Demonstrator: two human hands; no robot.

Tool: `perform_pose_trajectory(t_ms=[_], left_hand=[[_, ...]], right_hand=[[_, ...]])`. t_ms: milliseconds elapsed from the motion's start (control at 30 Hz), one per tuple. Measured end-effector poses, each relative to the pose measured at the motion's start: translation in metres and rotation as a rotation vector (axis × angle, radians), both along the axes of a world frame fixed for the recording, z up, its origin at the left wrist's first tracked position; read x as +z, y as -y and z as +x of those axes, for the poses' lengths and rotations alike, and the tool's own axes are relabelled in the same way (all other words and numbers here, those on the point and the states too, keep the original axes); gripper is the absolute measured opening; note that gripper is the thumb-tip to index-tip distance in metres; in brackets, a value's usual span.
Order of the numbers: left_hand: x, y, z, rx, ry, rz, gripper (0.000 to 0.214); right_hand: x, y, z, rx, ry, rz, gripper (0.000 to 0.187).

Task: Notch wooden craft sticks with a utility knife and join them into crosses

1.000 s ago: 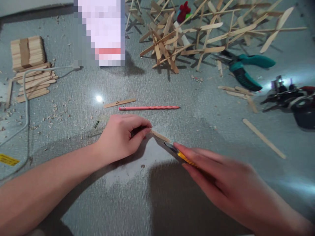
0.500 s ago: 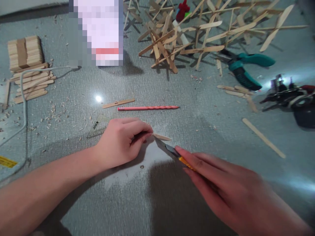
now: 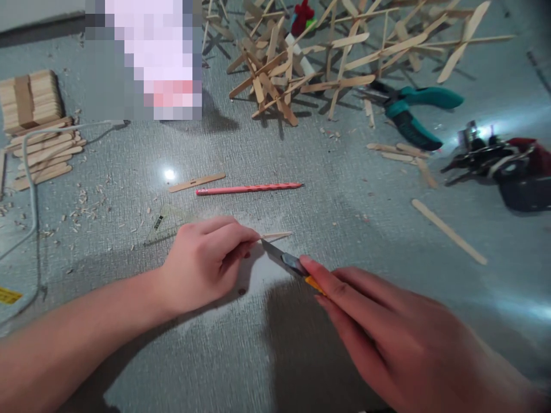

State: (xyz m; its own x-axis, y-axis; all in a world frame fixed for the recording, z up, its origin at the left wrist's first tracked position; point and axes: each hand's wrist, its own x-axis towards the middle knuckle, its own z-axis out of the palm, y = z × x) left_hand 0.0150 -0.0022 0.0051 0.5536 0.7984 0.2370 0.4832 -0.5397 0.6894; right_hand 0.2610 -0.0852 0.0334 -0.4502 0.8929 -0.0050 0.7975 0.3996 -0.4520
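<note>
My left hand (image 3: 213, 261) is closed on a wooden craft stick (image 3: 278, 235), whose thin tip sticks out to the right of the fingertips. Wrapped around the yellow handle of a utility knife (image 3: 293, 264) is my right hand (image 3: 379, 327). The blade's tip meets the stick, or lies very close to it, right by my left fingertips. Most of the stick is hidden in my left hand. Just beyond the hands lie a red pencil (image 3: 249, 189) and another craft stick (image 3: 197, 182) with a small dark mark in its middle.
Teal-handled pliers (image 3: 413, 112) lie at the right, near crossed craft sticks (image 3: 275, 80). A dark metal tool (image 3: 495, 158) sits farther right, with a lone stick (image 3: 450, 232) nearer. At left are a banded stack of sticks (image 3: 30, 100), a grey cable (image 3: 32, 201) and wood scraps.
The camera view has shifted, moving the table's things mostly left. The held stick has turned edge-on, looking thinner, its tip now angled up slightly. The knife blade stays at the left fingertips.
</note>
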Motion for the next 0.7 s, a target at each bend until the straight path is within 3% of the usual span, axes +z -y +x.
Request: perform_pose_trajectory(t_ms=[700], left_hand=[[0.0024,0.0038,-0.0015,-0.011,-0.022,0.054,0.018]], right_hand=[[-0.0029,-0.0009,0.0011,0.027,0.042,0.104,0.037]])
